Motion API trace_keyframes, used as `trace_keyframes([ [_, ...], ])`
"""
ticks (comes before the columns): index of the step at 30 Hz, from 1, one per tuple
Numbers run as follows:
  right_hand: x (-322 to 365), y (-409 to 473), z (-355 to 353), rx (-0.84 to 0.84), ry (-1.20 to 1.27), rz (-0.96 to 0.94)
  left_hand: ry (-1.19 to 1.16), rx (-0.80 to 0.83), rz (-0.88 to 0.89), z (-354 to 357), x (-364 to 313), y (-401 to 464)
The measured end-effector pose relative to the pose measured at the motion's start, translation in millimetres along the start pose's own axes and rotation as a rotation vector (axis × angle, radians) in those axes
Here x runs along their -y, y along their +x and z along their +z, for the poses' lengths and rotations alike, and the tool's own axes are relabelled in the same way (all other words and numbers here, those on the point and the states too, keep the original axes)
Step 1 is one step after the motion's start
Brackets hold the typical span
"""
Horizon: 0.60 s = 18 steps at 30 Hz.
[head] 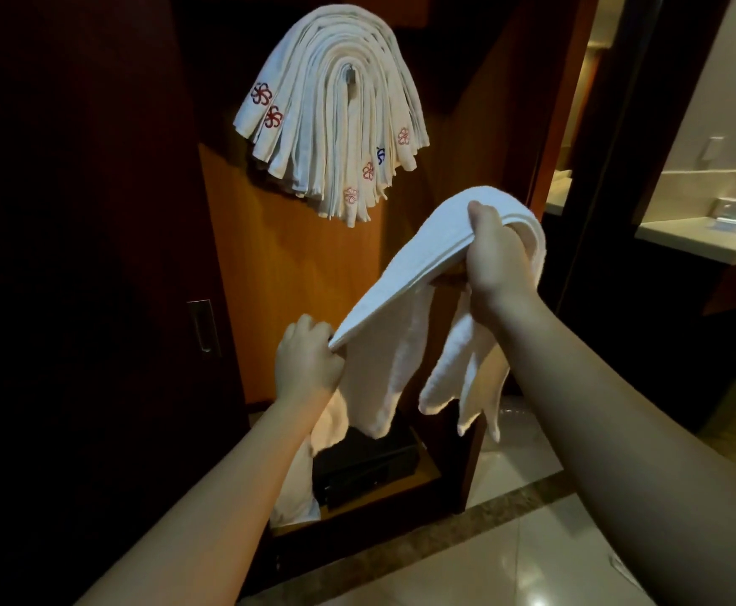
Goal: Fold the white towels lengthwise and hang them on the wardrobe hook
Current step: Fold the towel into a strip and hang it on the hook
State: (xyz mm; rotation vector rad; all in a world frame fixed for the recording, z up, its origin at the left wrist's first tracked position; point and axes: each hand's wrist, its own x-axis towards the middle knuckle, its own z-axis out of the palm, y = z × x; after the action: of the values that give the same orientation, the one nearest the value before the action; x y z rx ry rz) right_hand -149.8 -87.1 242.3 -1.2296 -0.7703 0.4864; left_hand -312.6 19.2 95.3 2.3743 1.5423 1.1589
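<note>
White towel (pixel 405 273): folded into a long narrow band, stretched on a slant between both hands, from about 7 o'clock up to 1 o'clock of the frame's centre; loose ends droop below it toward 6 o'clock.
Right hand (pixel 495 255): at 3 o'clock from centre, fingers curled round the upper end of the band, thumb on top; the towel bends over the hand and hangs down behind it.
Left hand (pixel 307 360): at 7 o'clock from centre, fist closed on the lower end of the band, gripping its edge.
Hung towels (pixel 333 111): a thick bundle of folded white towels at 12 o'clock, draped over the wardrobe hook (pixel 349 75), fanning down both sides; small flower emblems in red and blue show on several ends.
Wardrobe (pixel 278 264): wooden back panel behind the towels, dark door with a metal handle (pixel 203 326) at 9 o'clock.
Black box (pixel 364 463): on the wardrobe floor at 6 o'clock, more white cloth beside it.
Counter (pixel 698 238): pale, at 3 o'clock, well apart.
</note>
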Motion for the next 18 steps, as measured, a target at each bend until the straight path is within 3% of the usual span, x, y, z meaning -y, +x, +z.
trace_keyframes([
  [5, 9, 25, -19, -0.104, 0.205, 0.082, -0.186, 0.184, -0.215, 26, 37, -21],
  [14, -9, 57, -47, -0.231, 0.388, 0.243, -0.532, 0.184, -0.341, 14, 68, -30],
  [16, -11, 63, -52, -0.263, 0.431, 0.264, -0.745, 0.132, -0.377, -6, 69, -28],
  [18, -13, 70, -57, -0.287, 0.458, 0.274, -0.981, -0.054, -0.352, -32, 72, -18],
])
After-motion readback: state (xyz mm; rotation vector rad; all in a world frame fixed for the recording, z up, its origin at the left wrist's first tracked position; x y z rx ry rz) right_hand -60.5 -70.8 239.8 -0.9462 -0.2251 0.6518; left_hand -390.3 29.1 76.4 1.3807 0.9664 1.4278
